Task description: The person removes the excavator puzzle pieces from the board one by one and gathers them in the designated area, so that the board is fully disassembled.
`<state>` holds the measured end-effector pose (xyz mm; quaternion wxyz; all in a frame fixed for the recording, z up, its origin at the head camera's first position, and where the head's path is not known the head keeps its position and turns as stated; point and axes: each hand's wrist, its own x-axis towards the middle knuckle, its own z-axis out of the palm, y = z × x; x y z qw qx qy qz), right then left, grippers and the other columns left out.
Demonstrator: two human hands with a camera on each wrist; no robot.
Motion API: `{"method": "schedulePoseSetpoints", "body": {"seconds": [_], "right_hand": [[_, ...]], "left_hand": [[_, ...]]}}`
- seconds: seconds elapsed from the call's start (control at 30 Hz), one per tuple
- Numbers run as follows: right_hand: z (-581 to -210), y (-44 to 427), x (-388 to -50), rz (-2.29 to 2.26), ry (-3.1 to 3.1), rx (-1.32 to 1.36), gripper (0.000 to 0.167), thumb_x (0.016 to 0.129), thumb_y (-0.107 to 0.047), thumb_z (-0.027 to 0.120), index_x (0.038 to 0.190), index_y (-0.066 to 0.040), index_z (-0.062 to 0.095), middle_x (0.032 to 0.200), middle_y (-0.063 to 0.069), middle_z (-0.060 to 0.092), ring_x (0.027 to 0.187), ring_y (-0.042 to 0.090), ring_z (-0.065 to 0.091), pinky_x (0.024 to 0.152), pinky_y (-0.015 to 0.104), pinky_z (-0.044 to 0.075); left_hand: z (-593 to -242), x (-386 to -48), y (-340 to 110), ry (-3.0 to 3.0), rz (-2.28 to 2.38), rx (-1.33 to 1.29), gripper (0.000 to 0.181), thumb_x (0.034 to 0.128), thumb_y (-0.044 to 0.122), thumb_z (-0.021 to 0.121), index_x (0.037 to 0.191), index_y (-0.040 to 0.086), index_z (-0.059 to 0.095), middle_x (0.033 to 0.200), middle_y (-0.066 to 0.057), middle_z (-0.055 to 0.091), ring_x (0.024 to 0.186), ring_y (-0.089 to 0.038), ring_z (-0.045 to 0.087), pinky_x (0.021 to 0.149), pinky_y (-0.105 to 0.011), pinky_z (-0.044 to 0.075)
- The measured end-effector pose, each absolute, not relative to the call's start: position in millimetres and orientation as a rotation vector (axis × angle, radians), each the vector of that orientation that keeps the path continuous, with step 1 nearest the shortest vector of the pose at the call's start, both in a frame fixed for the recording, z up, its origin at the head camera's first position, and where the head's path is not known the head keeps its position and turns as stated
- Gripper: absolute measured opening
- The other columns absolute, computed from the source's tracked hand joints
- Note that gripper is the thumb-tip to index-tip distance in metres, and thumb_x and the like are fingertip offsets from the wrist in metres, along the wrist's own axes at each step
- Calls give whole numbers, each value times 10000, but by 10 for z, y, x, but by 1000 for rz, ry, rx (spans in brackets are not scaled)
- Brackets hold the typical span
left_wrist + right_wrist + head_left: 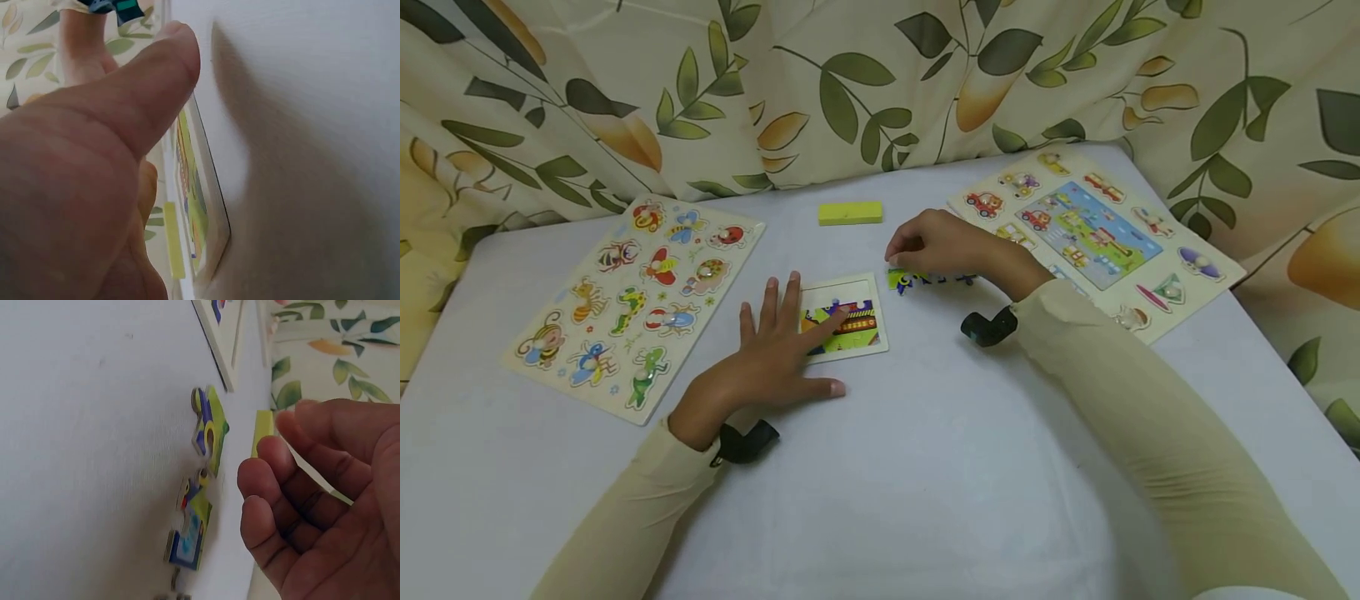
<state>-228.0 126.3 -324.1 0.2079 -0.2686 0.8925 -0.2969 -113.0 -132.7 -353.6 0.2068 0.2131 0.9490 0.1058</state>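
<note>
My left hand (756, 354) lies spread over the left part of a small jigsaw tray (882, 321), its index fingertip resting on the assembled pieces inside. In the left wrist view, the thumb (150, 84) stretches out past the tray's edge. My right hand (951, 246) hovers just above loose jigsaw pieces to the right of the tray, its fingers loosely bent. Below those fingers, the right wrist view has a green and purple piece (214, 428) and a blue-edged piece (192, 540) on the cloth. Nothing shows between the right thumb and fingers.
A yellow block (850, 214) lies behind the tray. To the left is an insect puzzle board (643, 312); a vehicle puzzle board (1093, 237) lies at the right, partly behind my right forearm. White cloth covers the table (917, 492), and a leaf-print curtain (865, 92) hangs behind.
</note>
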Motion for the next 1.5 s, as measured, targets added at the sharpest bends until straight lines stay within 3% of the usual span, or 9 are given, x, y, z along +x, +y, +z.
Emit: {"method": "schedulePoseSetpoints", "body": {"seconds": [1.13, 1.5], "right_hand": [[-3301, 601, -2154, -902, 2308, -779, 236, 989, -142, 579, 1171, -56, 703, 1090, 36, 684, 983, 168, 573, 912, 300, 450], [-3291, 442, -2108, -841, 2280, -879, 246, 994, -89, 544, 1173, -26, 701, 1072, 54, 701, 912, 145, 598, 862, 273, 467]], "left_hand": [[-3597, -1117, -1318, 2575, 306, 565, 927, 791, 665, 662, 1543, 385, 199, 1542, -210, -287, 1363, -449, -302, 1004, -717, -122], [-3609, -1134, -1342, 2560, 285, 549, 920, 795, 681, 644, 1543, 397, 189, 1543, -188, -298, 1351, -467, -311, 989, -740, -104]]}}
